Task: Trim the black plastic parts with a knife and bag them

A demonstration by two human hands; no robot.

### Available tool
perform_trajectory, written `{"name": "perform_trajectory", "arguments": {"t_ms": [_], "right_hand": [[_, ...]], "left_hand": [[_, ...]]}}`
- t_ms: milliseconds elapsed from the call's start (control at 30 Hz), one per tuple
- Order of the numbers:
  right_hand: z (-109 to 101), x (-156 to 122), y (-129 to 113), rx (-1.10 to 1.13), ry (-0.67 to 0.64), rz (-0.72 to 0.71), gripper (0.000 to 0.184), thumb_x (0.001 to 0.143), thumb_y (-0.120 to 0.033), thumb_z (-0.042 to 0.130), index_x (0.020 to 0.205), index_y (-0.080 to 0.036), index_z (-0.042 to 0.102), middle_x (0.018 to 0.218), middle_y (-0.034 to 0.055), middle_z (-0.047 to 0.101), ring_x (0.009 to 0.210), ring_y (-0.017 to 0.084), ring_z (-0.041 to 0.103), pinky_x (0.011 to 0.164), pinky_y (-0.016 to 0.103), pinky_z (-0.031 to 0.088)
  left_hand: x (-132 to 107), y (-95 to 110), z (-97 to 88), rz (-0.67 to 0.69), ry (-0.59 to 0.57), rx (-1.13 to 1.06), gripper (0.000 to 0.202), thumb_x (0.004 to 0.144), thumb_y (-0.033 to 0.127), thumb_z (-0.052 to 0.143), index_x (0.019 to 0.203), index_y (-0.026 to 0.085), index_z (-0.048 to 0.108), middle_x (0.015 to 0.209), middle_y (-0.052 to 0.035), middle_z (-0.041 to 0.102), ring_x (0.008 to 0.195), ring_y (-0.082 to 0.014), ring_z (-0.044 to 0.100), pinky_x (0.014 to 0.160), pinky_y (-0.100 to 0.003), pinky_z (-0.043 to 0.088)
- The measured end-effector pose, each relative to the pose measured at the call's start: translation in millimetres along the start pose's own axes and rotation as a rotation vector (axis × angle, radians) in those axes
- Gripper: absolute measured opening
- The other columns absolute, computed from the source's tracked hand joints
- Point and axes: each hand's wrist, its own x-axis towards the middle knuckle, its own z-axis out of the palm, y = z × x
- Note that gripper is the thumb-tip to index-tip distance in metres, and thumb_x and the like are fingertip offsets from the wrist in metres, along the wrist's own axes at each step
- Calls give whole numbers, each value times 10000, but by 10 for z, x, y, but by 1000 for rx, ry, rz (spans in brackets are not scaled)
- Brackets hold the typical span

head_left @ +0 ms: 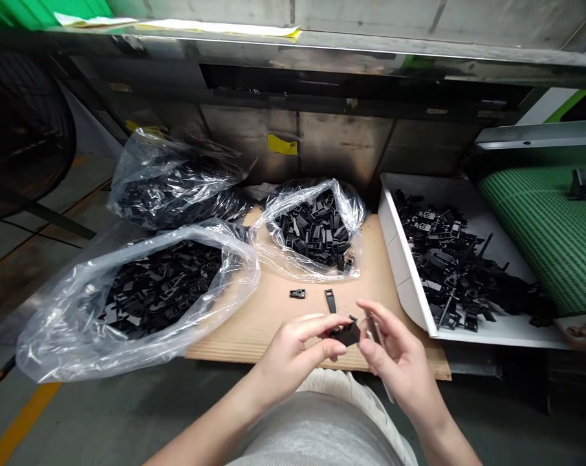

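Observation:
My left hand pinches a small black plastic part between thumb and fingertips, just above the front of the board. Close on its right, my right hand is closed around a slim, flat, greyish tool; its lower end shows below the palm, and its kind cannot be made out. The tool and the part are near each other; whether they touch is unclear. Beyond the hands, a small black clip-like piece and a longer black piece with a square opening lie on the board.
A tan cardboard-like board covers the work surface. Clear bags of black parts stand at the left, back left and middle. To the right are a white tray of black pieces and a green conveyor belt.

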Motion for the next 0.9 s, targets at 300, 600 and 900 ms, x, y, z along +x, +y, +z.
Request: {"name": "perform_trajectory", "arguments": {"t_ms": [300,600,900], "right_hand": [[-31,16,62,359,-70,78,184,773,-339,571,894,-201,580,550,-34,518,384,29,371,381,165,266],[-34,-44,91,289,-58,45,253,782,-315,558,989,-171,544,493,-58,440,428,70,386,439,209,317],[213,-119,119,202,-92,50,177,814,-322,511,940,-211,455,546,-57,530,391,54,433,392,162,345]], "left_hand": [[-81,107,56,45,10,-119,404,680,106,658,1034,254,533,857,31,614,738,-100,567,748,-223,443],[-110,69,95,0,93,-118,337,693,125,642,1013,217,589,836,-13,616,785,-149,555,759,-298,453],[-74,56,122,-109,137,-403,156,737,176,604,885,148,644,895,-54,630,872,-184,573,769,-296,465]]}}
